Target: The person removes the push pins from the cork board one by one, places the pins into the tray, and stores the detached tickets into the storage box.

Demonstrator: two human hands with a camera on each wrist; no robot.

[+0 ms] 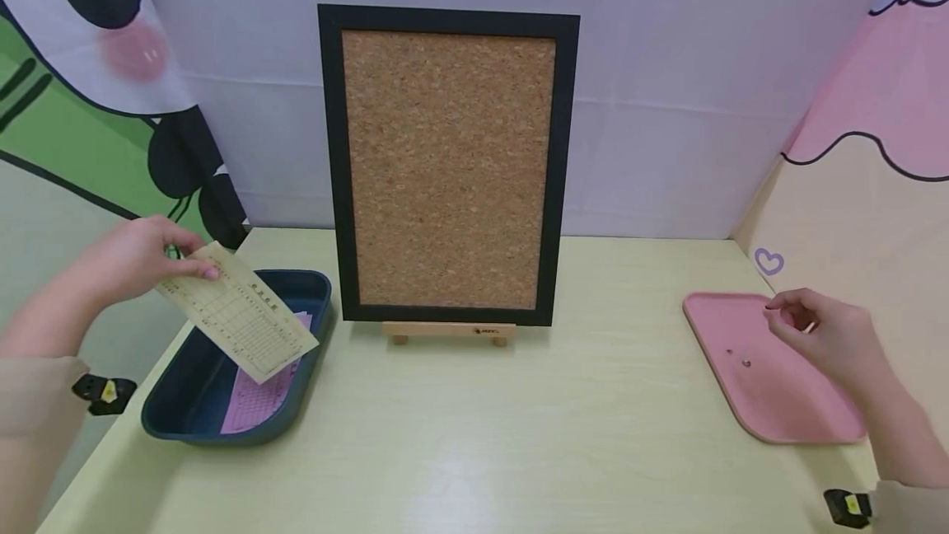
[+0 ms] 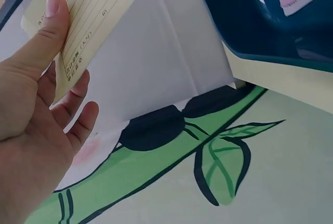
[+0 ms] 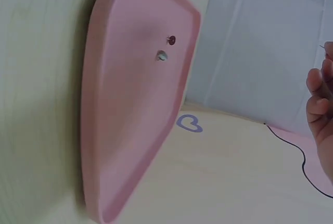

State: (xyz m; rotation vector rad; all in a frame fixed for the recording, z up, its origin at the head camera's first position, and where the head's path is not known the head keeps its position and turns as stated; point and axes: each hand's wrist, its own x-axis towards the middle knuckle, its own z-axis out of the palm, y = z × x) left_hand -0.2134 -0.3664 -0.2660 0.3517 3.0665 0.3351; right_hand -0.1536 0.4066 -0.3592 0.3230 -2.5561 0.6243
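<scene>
My left hand [image 1: 159, 258] pinches a pale yellow printed form [image 1: 240, 311] by its upper left end, thumb on the printed face. The form hangs tilted over a dark blue bin [image 1: 166, 402], where a pink printed form [image 1: 255, 402] lies partly hidden beneath it. On the right, my right hand [image 1: 834, 340] is above a pink tray [image 1: 801, 410], fingertips pinched together on a thumbtack; its thin pin [image 3: 322, 47] pokes out in the right wrist view. Two more thumbtacks lie in the tray, a reddish one [image 3: 171, 40] and a pale one [image 3: 162, 56].
A cork board [image 1: 448, 171] in a black frame stands upright on a small wooden easel [image 1: 448, 330] at the back middle of the light wooden table [image 1: 474, 419]. Behind it hangs a lavender cloth [image 1: 667, 89] with cartoon prints.
</scene>
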